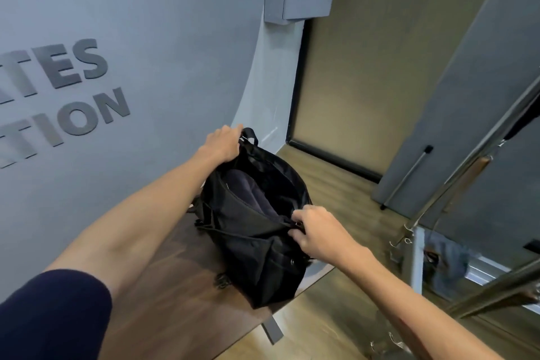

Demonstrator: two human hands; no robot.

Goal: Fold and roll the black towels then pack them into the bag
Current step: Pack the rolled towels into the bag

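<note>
Grey wall with raised lettering fills the nine o'clock side, and a dark wooden bench juts out from it over a light wood floor. On the bench sits the black bag, its mouth gaping toward twelve o'clock. Inside, at about eleven o'clock of the opening, a dark rolled towel already lies packed.

The left hand curls round the strap at the far end of the bag, seemingly to keep it taut and steady. The right hand pinches the near rim at three o'clock, probably at the zip pull, though the small part under the fingers is too dark to make out. Held at both ends like this, the bag looks ready either for closing or for one more towel.
</note>
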